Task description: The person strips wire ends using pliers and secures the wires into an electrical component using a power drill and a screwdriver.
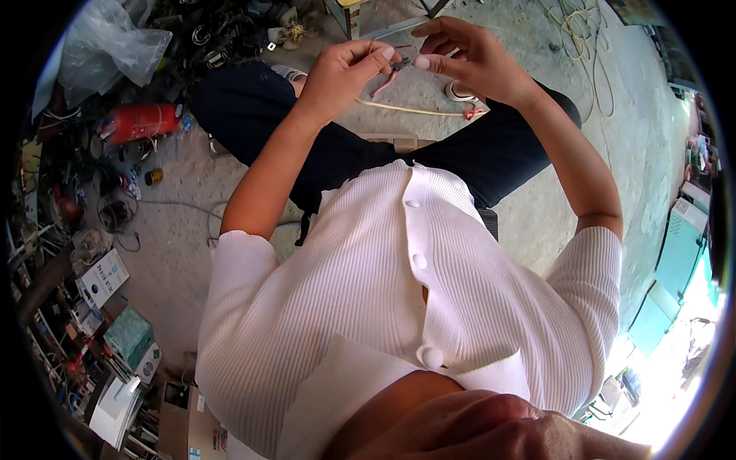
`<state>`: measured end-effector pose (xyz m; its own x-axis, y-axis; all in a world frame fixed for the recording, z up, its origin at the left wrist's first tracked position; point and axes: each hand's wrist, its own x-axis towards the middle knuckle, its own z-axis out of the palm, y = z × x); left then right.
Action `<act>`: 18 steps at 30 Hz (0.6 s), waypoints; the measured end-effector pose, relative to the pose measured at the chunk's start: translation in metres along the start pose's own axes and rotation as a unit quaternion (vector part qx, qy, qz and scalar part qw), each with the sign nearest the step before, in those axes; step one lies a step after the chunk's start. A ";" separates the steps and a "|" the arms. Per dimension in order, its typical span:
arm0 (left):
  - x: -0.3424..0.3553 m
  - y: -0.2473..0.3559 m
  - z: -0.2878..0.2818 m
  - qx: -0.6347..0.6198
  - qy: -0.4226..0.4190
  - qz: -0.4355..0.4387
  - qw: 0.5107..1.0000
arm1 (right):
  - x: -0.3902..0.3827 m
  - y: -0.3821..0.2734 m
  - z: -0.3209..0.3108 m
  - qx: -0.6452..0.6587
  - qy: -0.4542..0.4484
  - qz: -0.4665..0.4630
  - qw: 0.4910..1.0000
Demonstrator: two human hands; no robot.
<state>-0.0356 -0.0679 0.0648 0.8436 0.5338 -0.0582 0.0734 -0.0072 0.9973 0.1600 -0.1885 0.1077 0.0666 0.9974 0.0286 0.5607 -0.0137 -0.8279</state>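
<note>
My left hand (345, 75) is raised ahead of my lap. Its thumb and forefinger are pinched together on what looks like a thin reddish wire (402, 47), mostly hidden by the fingers. Facing it from the right is my right hand (481, 67), thumb and forefinger apart and the other fingers curled; I see nothing held there. Between and below the hands, a pair of pliers (385, 84) with pinkish-red handles and a dark head appears to lie on the floor. A pale yellowish cable (410, 108) runs between my knees to a small red piece (473, 113).
A red cylinder (144, 123), a clear plastic bag (126, 46) and cluttered parts lie to the left. Boxes (130, 337) stand at lower left. Coiled pale cable (586, 38) lies at far right. The leg of a stool or table (351, 19) stands ahead.
</note>
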 end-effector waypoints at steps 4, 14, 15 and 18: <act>0.003 0.000 -0.006 -0.159 -0.050 -0.118 0.979 | 0.005 -0.008 -0.002 -0.290 0.072 -0.231 0.926; 0.004 0.005 -0.012 -0.319 -0.194 -0.208 0.904 | 0.013 0.007 -0.015 -0.413 0.058 -0.458 0.785; 0.004 0.004 -0.013 -0.318 -0.201 -0.209 0.903 | 0.014 0.006 -0.016 -0.416 0.057 -0.470 0.777; 0.002 0.006 -0.012 -0.286 -0.196 -0.206 0.915 | 0.016 -0.009 -0.020 -0.421 0.037 -0.484 0.767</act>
<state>-0.0396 -0.0568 0.0714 0.9412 0.0452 -0.3348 0.2331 0.6305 0.7403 0.1729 -0.1738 0.1266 -0.6869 0.5635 0.4591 0.7094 0.6573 0.2546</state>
